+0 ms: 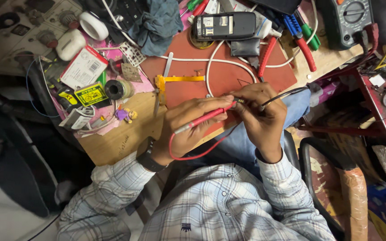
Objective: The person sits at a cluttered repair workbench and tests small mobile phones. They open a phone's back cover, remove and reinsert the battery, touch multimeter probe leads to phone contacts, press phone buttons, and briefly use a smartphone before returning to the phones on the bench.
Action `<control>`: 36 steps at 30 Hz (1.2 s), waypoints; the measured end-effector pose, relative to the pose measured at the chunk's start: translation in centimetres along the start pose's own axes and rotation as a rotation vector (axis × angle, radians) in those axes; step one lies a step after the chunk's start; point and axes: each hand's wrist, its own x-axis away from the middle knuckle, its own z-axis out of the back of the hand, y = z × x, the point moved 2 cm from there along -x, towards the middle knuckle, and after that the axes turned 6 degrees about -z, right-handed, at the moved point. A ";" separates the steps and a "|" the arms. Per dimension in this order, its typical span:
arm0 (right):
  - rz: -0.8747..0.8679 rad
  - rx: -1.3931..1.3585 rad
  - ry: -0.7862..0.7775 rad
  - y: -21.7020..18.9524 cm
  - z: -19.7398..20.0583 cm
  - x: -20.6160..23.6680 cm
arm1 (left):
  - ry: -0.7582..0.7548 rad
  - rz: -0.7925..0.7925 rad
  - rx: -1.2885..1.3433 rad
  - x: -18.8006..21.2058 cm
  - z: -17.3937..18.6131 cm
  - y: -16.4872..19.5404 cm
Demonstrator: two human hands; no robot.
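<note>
Head view looks straight down on two bare hands that meet over the near edge of a wooden table (112, 147). The left hand (188, 122) is closed in a pen-like grip on a slim red test probe (206, 118), whose metal tip points to the right, toward the other hand. The red lead of this probe (193, 156) loops down below the left wrist, so it hangs free and does not pull on the tip. The right hand (260, 114) is closed on a black test probe with a thin black lead (287, 94), and its fingers also seem to pinch a very small part where the two tips meet; what this part is, I cannot tell. Both hands rest close together, probably so the tips stay steady.

Just beyond the grips lies a flat brown-red work mat (188, 53). On it, beyond the left hand, is a yellow flat flex strip (179, 79), and a thin white cable (215, 62) curves across. Further away from the hands lies a dark old mobile phone with its back cover off (224, 26). Red-handled cutting pliers (307, 51) lie beyond the right hand, and a dark green multimeter with a round dial (347, 20) is at the far right. Well to the left of the left hand stands a small spool of solder wire (118, 89).
</note>
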 end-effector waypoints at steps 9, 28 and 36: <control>-0.036 -0.150 -0.060 0.5 0.2 -0.1 | -0.082 0.050 0.179 0.2 -0.8 -0.5; 0.095 -0.404 0.209 0.9 2.6 1.5 | -0.087 0.004 0.003 -0.5 -0.8 -0.2; 0.275 -0.109 0.219 -0.5 4.5 3.3 | -0.053 -0.022 -0.107 -0.6 -1.1 0.1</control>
